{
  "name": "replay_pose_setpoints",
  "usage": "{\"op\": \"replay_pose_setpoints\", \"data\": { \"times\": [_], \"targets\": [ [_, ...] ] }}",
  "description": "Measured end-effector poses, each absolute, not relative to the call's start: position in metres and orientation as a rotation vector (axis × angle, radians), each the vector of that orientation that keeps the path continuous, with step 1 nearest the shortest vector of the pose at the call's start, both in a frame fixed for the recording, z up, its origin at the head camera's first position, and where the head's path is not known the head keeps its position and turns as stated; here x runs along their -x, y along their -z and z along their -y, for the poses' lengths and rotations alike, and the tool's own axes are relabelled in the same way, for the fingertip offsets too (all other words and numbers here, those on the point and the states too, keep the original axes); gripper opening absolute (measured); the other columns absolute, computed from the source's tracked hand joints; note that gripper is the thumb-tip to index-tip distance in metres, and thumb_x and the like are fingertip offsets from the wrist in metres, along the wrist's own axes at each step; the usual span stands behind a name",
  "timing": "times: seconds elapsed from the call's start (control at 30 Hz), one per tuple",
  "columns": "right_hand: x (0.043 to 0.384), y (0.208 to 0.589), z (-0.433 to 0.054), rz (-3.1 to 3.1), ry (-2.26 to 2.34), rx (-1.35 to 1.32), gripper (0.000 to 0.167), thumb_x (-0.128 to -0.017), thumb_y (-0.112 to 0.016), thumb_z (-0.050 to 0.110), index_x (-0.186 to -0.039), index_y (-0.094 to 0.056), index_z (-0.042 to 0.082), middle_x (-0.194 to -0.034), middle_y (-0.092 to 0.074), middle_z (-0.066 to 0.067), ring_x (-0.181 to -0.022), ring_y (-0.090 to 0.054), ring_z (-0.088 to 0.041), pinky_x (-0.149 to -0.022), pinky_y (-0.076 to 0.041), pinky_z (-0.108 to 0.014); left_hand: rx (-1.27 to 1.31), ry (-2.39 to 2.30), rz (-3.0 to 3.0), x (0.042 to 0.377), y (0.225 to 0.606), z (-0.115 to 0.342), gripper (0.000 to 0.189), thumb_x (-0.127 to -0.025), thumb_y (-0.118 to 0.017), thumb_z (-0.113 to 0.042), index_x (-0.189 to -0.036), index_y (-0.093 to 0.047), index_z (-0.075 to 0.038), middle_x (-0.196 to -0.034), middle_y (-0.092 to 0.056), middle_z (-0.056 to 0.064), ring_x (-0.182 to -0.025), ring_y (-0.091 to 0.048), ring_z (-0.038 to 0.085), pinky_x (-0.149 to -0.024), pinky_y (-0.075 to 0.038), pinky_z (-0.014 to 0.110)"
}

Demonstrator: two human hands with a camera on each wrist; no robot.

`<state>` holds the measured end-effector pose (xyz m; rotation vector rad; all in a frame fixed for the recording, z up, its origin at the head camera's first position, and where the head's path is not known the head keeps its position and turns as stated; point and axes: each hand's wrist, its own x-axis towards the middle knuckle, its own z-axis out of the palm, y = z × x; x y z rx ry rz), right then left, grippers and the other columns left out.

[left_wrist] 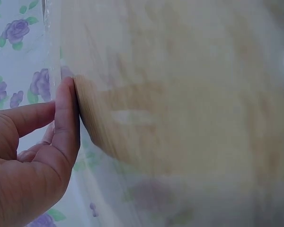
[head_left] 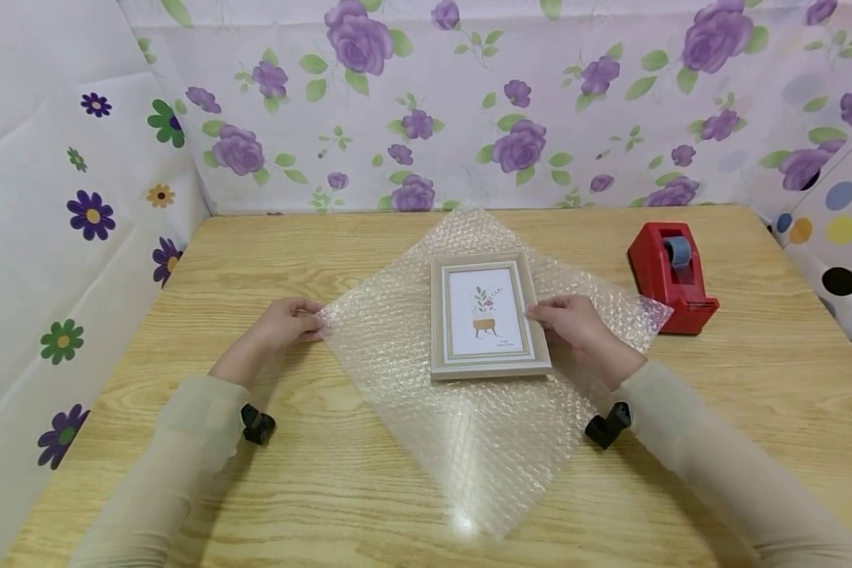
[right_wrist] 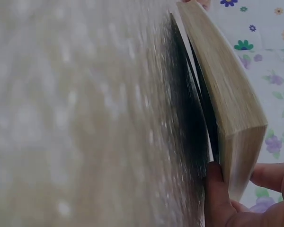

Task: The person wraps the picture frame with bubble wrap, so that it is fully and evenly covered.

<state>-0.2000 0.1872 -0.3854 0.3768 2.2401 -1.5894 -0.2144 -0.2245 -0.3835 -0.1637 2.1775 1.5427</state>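
A sheet of clear bubble wrap point(head_left: 390, 347) lies cornerwise on the wooden table. On it is a picture frame point(head_left: 439, 315) with a pale wood border and a print of a potted plant. My left hand point(head_left: 284, 323) pinches the sheet's left corner; in the left wrist view the thumb and fingers of the left hand point(left_wrist: 42, 156) meet at the wrap's edge. My right hand point(head_left: 578, 327) grips the frame's right edge. From the right wrist, the frame point(right_wrist: 222, 71) shows edge-on, tilted off the wrap, between the thumb and fingers of the right hand point(right_wrist: 255, 208).
A red tape dispenser point(head_left: 670, 276) with a blue-grey roll stands at the right, touching or just beside the wrap's right corner. Flowered sheets point(head_left: 454, 102) line the back and sides of the wooden table point(head_left: 270, 489).
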Motion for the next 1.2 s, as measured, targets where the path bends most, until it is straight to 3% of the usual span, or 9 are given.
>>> {"op": "replay_pose_setpoints", "data": {
  "times": [0.13,0.37,0.57,0.73,0.87,1.03,1.2],
  "targets": [
    [0.1988,0.3828,-0.1877,-2.277,1.506,-0.308,0.053,-0.094,-0.056,0.019,-0.134,-0.043,-0.013,-0.129,-0.053,-0.029,-0.080,-0.061,-0.006,-0.080,-0.053,-0.021,0.179,-1.529,-2.178,0.2155,0.3826,0.2237,0.045,-0.096,-0.047,0.001,-0.136,-0.033,0.015,-0.098,-0.059,0.006,-0.078,-0.063,0.000,-0.080,-0.054,0.016],
    [0.1976,0.3837,-0.1879,-2.331,1.442,-0.207,0.049,-0.094,-0.054,0.014,-0.132,-0.043,-0.016,-0.124,-0.055,-0.032,-0.076,-0.061,-0.005,-0.078,-0.054,-0.021,0.200,-1.514,-2.187,0.2177,0.3815,0.2225,0.044,-0.097,-0.047,0.000,-0.137,-0.034,0.014,-0.101,-0.055,0.008,-0.078,-0.062,-0.001,-0.082,-0.054,0.015],
    [0.1972,0.3857,-0.1893,-2.384,1.412,-0.153,0.044,-0.094,-0.056,0.013,-0.126,-0.051,-0.015,-0.120,-0.059,-0.030,-0.084,-0.067,-0.011,-0.080,-0.055,-0.024,0.193,-1.538,-2.177,0.2169,0.3820,0.2226,0.044,-0.096,-0.048,0.000,-0.135,-0.034,0.016,-0.096,-0.057,0.006,-0.076,-0.062,-0.001,-0.079,-0.054,0.015],
    [0.1954,0.3875,-0.1881,-2.457,1.368,-0.134,0.038,-0.091,-0.059,0.012,-0.122,-0.057,-0.012,-0.113,-0.065,-0.025,-0.078,-0.061,-0.006,-0.070,-0.052,-0.019,0.177,-1.524,-2.198,0.2164,0.3823,0.2228,0.043,-0.096,-0.047,0.001,-0.134,-0.034,0.017,-0.095,-0.056,0.006,-0.075,-0.061,-0.001,-0.077,-0.054,0.014],
    [0.1943,0.3869,-0.1871,-2.520,1.306,-0.121,0.037,-0.091,-0.061,0.012,-0.121,-0.059,-0.010,-0.110,-0.065,-0.022,-0.081,-0.058,-0.010,-0.066,-0.048,-0.017,0.166,-1.501,-2.216,0.2152,0.3814,0.2230,0.042,-0.097,-0.047,0.000,-0.134,-0.035,0.016,-0.098,-0.056,0.008,-0.076,-0.061,-0.001,-0.078,-0.055,0.015],
    [0.1943,0.3847,-0.1894,-2.559,1.225,-0.060,0.042,-0.090,-0.062,0.012,-0.125,-0.056,-0.010,-0.113,-0.064,-0.024,-0.094,-0.059,-0.020,-0.072,-0.049,-0.022,0.135,-1.463,-2.264,0.2145,0.3806,0.2220,0.041,-0.096,-0.047,0.001,-0.133,-0.037,0.016,-0.101,-0.057,0.010,-0.077,-0.060,-0.001,-0.079,-0.055,0.016],
    [0.1916,0.3807,-0.1929,-2.597,1.184,0.037,0.048,-0.089,-0.063,0.015,-0.128,-0.052,-0.010,-0.118,-0.060,-0.026,-0.106,-0.057,-0.032,-0.086,-0.051,-0.036,0.115,-1.430,-2.322,0.2147,0.3794,0.2219,0.040,-0.097,-0.047,0.000,-0.133,-0.038,0.015,-0.103,-0.055,0.012,-0.078,-0.059,0.001,-0.079,-0.055,0.017]
  ]
}}
